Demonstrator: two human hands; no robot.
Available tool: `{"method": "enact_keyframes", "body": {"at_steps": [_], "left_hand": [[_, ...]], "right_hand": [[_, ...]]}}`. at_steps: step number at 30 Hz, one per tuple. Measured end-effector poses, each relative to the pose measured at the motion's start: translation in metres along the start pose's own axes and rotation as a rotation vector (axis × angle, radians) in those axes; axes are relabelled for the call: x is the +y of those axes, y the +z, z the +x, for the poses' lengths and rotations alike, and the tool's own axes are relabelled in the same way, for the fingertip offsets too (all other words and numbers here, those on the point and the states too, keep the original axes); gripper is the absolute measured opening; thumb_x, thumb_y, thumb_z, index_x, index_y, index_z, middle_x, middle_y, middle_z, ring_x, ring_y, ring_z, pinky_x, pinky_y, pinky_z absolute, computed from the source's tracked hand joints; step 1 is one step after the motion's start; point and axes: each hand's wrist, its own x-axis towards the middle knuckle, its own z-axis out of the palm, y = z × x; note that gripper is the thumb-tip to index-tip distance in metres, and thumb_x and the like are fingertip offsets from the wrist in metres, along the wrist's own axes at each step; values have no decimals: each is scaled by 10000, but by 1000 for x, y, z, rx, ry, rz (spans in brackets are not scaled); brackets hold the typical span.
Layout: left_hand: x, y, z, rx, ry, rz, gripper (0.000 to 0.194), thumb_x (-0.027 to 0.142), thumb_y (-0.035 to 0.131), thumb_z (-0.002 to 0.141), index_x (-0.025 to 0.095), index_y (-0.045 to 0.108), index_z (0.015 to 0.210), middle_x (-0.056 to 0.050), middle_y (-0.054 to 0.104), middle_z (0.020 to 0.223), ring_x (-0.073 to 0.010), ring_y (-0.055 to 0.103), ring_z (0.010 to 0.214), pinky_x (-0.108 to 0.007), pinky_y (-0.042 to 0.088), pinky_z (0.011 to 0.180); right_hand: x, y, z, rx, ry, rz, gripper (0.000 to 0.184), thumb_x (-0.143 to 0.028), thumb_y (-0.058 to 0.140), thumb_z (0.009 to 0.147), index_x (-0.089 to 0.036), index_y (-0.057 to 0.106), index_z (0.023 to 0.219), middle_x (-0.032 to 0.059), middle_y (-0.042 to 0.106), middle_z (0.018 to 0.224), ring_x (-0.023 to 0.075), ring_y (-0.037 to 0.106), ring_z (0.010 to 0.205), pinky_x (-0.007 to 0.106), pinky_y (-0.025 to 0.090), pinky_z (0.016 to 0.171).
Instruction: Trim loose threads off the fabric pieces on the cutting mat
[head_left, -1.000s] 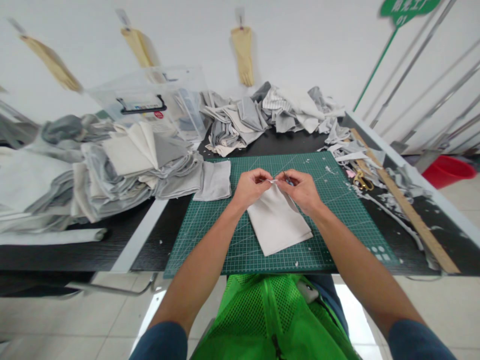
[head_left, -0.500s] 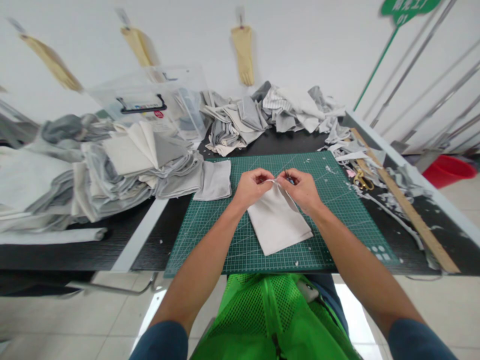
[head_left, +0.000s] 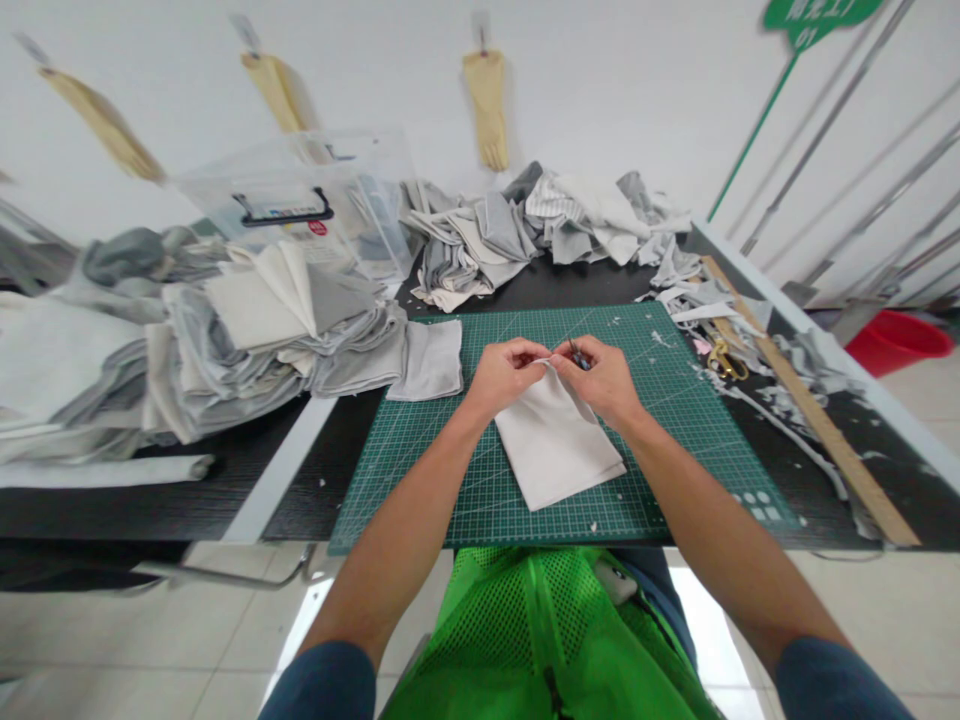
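Observation:
A folded off-white cloth piece lies on the green cutting mat, its far end lifted and gathered between my fingers. My left hand pinches that raised edge from the left. From the right, my right hand pinches the same edge, thumb tip close to the left one. Tucked in the right hand's curled fingers is a small dark pointed tool, apparently thread snips; its handle is mostly hidden. A grey cloth square rests at the mat's left edge.
Heaped fabric pieces cover the left of the table, before a clear plastic box. Another fabric pile stands behind the mat. At right lie gold-handled scissors, scraps and a long wooden ruler.
My fingertips have shifted slightly at the gathered edge, and the dark tool in my right hand shows a little more. The cloth stays in place.

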Motion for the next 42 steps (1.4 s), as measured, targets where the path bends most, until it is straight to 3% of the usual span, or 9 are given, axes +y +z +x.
{"method": "enact_keyframes", "body": {"at_steps": [4,7,11,17,22,26,32,37,42], "left_hand": [[0,0,-1,-38,-13,-67,184,274,771,726,157,783,867,-34,719,770,-133,618,690,-256,475,651],[4,0,-2,-38,-5,8,213,341,790,743,161,789,857,-40,728,782,-136,617,691,-263,471,651],[8,0,-2,-36,36,128,169,340,771,780,185,807,835,-43,749,814,-146,647,748,-273,481,702],[4,-3,-1,23,-17,99,159,334,781,763,200,817,841,-42,766,833,-155,661,739,-280,495,685],[-1,-3,1,57,-86,-6,192,339,802,733,184,811,846,-43,774,836,-155,659,719,-278,504,676],[-3,-2,2,59,-105,-72,240,366,816,722,174,805,865,-43,773,833,-155,656,716,-279,512,676],[-4,-3,3,68,-113,-65,249,394,804,741,162,792,829,-46,758,806,-154,649,709,-273,513,673],[-6,-4,4,26,-3,-108,220,374,810,749,180,793,850,-69,772,946,-181,689,889,-299,534,841],[-9,-5,3,-47,-26,-168,288,434,800,785,188,808,934,-70,787,981,-188,699,915,-323,530,897]], "right_hand": [[4,1,0,2,2,14,203,-379,667,869,-196,747,835,17,691,796,162,573,737,299,436,691],[7,3,0,1,-2,67,214,-389,646,881,-198,736,844,20,698,815,168,583,760,297,434,688],[8,5,-1,-7,45,144,247,-430,651,881,-193,713,852,12,666,785,146,529,694,276,407,626],[3,2,0,92,90,160,315,-505,639,904,-204,656,814,-7,568,679,134,451,623,270,380,576],[4,-3,-1,-23,-6,53,324,-495,611,934,-196,705,1015,27,666,853,143,530,692,284,447,647],[10,2,-3,-27,-118,-43,400,-475,602,943,-220,682,1241,90,722,1131,209,660,917,356,528,819],[9,3,-4,-9,-156,-146,307,-402,662,912,-226,727,1155,78,760,1060,214,689,887,362,551,824],[8,0,-3,-28,-222,-87,300,-374,681,909,-221,745,1159,77,758,1052,201,684,892,346,551,806],[7,-1,-2,-28,-240,-37,290,-361,696,910,-236,760,1163,78,760,1084,209,691,977,374,555,883]]}}
